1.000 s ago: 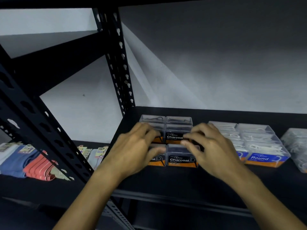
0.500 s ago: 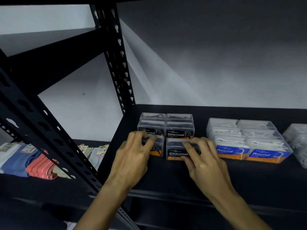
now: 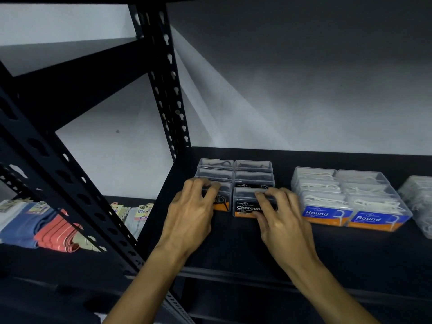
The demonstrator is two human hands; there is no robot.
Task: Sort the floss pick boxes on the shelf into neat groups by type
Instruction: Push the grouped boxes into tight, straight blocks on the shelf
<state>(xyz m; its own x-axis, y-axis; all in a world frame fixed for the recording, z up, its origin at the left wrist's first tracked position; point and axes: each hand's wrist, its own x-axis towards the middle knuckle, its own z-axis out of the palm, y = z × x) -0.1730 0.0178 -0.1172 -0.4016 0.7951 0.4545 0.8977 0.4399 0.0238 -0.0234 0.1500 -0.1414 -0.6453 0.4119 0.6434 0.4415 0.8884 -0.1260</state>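
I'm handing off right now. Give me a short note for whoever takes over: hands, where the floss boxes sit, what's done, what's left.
Left hand: grips the front-left Charcoal box.
Right hand: grips the front-right Charcoal box.
Charcoal group: two columns, three rows, at the shelf's left end.
Round group: same grid, to the right, with a gap between.
More clear boxes lie at the right edge, type unreadable.
Done: both groups look formed.
Left: probably square up the front Charcoal row, then check the right-edge boxes.
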